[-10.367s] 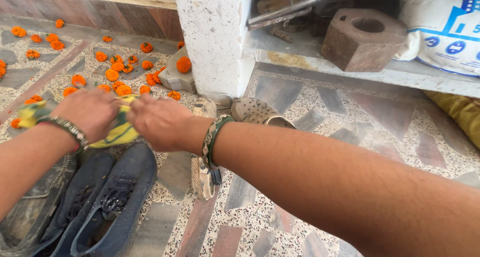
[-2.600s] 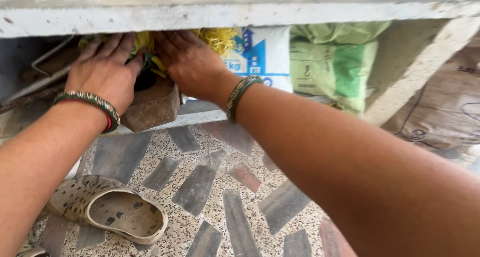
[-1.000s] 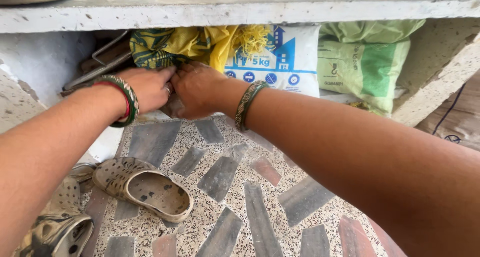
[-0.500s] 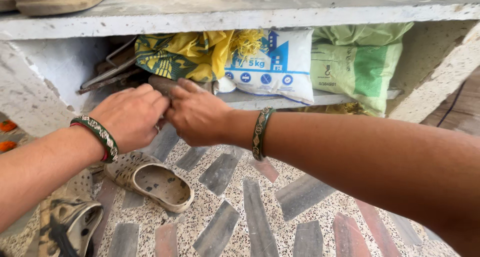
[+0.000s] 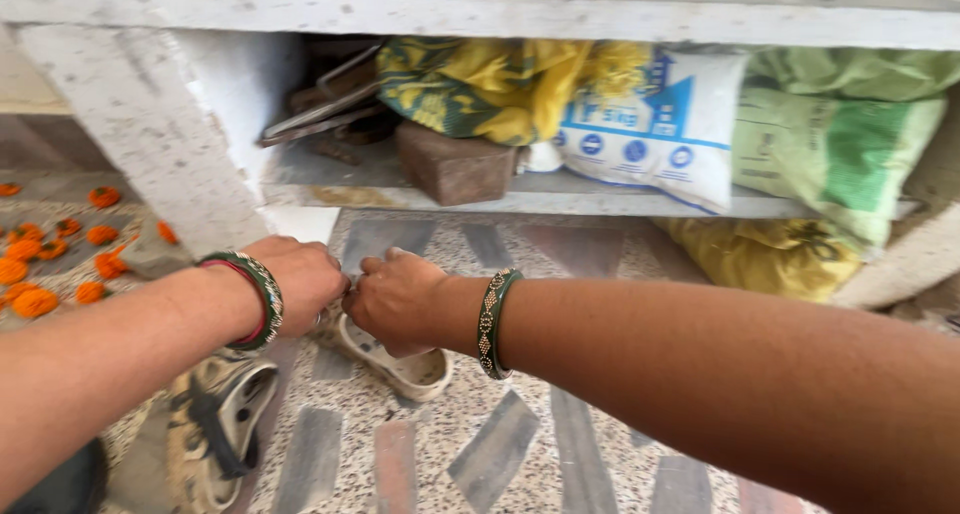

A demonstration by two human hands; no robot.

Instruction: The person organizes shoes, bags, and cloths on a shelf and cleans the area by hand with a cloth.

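Both hands had drawn back from the shelf (image 5: 380, 179); the yellow-green cloth (image 5: 480, 89) lay stowed there above the brown block (image 5: 455, 164); left hand (image 5: 300, 279) and right hand (image 5: 400, 299) hovered loosely curled, each grip empty, over a sandal (image 5: 410, 369).

beige clog (image 5: 410, 369) half hidden under hands, whole frame motion-blurred

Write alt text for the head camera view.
Two bare hands, left hand and right hand, meet loosely closed above a beige clog on a terrazzo floor. Behind, a stone shelf holds a yellow-green cloth, brown block and sacks.
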